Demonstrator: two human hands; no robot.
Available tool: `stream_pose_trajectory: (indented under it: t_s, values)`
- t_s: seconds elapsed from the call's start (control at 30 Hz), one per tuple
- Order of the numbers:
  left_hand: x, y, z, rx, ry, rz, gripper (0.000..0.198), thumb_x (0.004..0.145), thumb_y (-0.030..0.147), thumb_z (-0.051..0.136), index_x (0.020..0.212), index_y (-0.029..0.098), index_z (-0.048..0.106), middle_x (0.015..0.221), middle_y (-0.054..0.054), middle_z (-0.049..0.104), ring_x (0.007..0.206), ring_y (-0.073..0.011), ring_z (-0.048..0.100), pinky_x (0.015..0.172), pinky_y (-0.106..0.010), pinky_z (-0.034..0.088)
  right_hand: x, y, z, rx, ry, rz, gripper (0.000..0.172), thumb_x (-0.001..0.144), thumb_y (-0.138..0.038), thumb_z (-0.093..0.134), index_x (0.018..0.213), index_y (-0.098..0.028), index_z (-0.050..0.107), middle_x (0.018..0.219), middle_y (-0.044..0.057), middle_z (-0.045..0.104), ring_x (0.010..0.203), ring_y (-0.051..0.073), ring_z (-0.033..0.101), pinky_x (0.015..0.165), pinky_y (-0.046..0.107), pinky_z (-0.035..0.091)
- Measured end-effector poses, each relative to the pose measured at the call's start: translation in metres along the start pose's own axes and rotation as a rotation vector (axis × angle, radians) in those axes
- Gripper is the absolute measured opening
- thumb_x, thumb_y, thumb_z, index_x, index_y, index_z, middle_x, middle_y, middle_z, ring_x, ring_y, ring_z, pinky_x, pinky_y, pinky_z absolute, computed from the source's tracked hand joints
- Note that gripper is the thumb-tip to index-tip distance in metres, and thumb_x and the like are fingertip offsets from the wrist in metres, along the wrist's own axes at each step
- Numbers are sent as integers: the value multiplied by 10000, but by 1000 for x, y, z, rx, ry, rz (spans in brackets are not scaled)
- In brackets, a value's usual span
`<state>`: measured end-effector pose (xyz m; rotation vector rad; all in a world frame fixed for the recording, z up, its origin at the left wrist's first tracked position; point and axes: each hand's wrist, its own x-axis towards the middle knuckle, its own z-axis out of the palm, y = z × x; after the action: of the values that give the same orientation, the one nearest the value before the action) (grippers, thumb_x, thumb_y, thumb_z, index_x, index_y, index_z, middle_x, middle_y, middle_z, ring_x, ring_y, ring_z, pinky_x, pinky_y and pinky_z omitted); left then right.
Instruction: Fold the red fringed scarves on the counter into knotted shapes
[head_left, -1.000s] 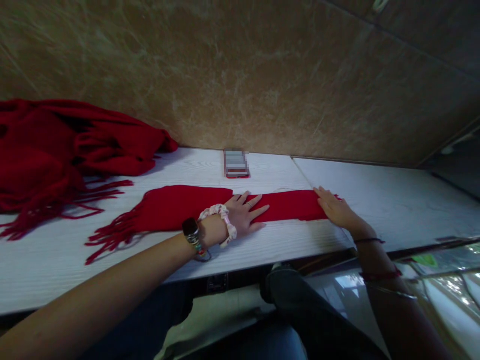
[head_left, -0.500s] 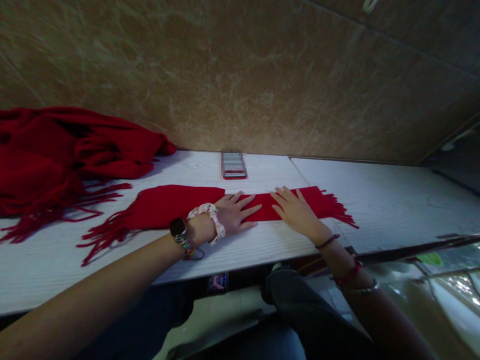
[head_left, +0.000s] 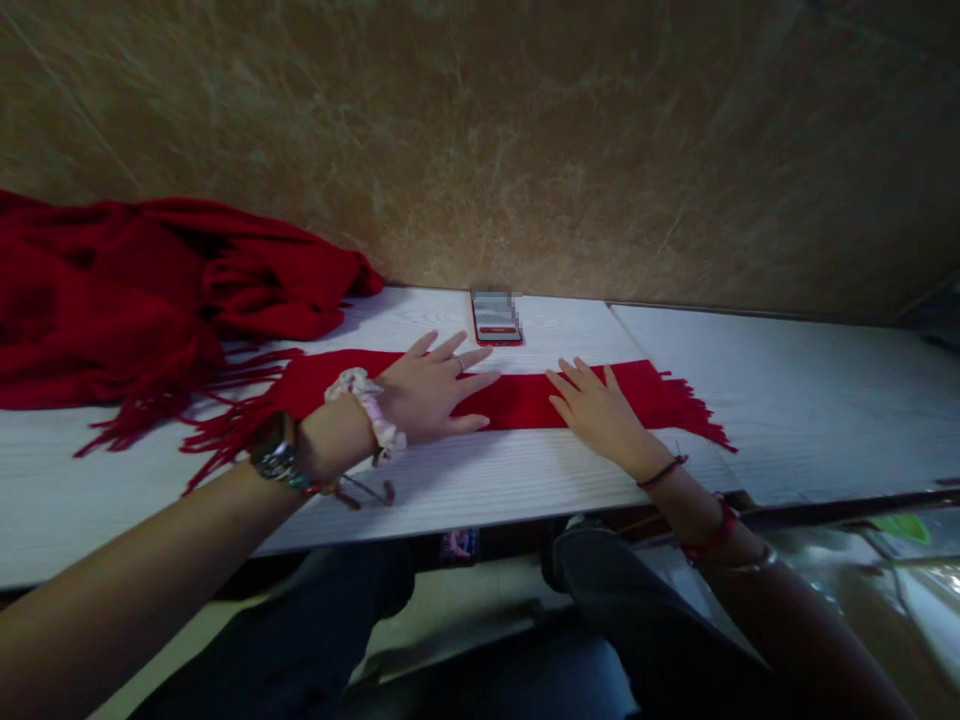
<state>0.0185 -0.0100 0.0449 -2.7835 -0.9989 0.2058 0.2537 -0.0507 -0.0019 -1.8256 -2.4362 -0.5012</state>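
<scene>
A red scarf [head_left: 517, 398] with fringed ends lies in a long narrow strip across the white wood-grain tabletop. My left hand [head_left: 431, 388], fingers spread, is over the left half of the strip; whether it touches the cloth I cannot tell. It wears a ring, and a scrunchie and a watch circle the wrist. My right hand [head_left: 596, 410] rests on the scarf further right, palm down with the fingers stretched out. Between the hands a stretch of flat red cloth shows. Part of the scarf is hidden beneath my left hand and wrist.
A bunched heap of red fringed cloth [head_left: 135, 290] covers the left of the tabletop [head_left: 750, 400]. Behind the scarf lies a phone [head_left: 496, 318] near the brown marbled wall [head_left: 480, 150]. The table's front edge runs just above my knees.
My left hand has moved left along the scarf and looks lifted and larger. My right hand stays at the same part of the cloth. The whole view has shifted slightly.
</scene>
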Motion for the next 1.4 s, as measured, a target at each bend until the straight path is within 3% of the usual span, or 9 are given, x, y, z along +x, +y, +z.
stream_pose_trajectory:
  t_s: [0.17,0.4,0.6,0.8,0.93,1.13,1.4]
  values:
    - [-16,-15,8,-29,-97,-73,647,791,481,491,1371,301,266,1468,-91,135,1294,-375,190,979,-539,238,7,-23,-8,10,59,-85,452,913,-340,251,1304,-182,414,1394,115,364,1294,298,268,1004,589,209]
    - [-21,-28,4,-53,-96,-38,434,734,404,543,1129,224,529,1368,-96,290,1066,-294,480,880,-422,399,12,-28,3,128,-110,-118,480,920,-363,199,1362,-219,321,1425,77,319,1283,282,303,992,507,299]
    - [-43,-56,1,-26,-144,-30,364,690,298,572,1042,213,537,1327,-59,328,965,-222,524,825,-334,439,11,-26,4,145,-103,-113,481,917,-351,198,1362,-218,324,1428,72,313,1292,279,288,1004,504,284]
    - [-72,-80,2,-23,-156,-87,337,692,243,559,1024,186,542,1304,-66,361,1027,-241,496,864,-356,425,11,-26,4,174,-87,-108,477,912,-348,218,1351,-213,346,1415,74,337,1282,282,307,994,510,298]
    - [-90,-93,6,23,-235,-142,314,717,188,509,1026,152,547,1316,-103,340,1037,-248,494,861,-363,418,10,-25,3,168,-88,-113,475,912,-334,216,1349,-202,348,1413,80,340,1275,276,321,992,508,303]
    - [-117,-117,24,43,-294,-240,349,719,164,471,1062,147,532,1340,-90,319,1037,-224,496,866,-343,416,1,-9,8,140,-69,-99,475,914,-323,213,1349,-192,348,1403,91,357,1272,263,330,995,489,306]
    - [-148,-140,36,157,-437,-337,519,723,180,496,1232,90,451,1402,-147,266,1174,-283,420,904,-349,397,-22,40,21,118,-42,-42,469,909,-329,222,1335,-193,365,1387,87,385,1265,247,345,985,471,324]
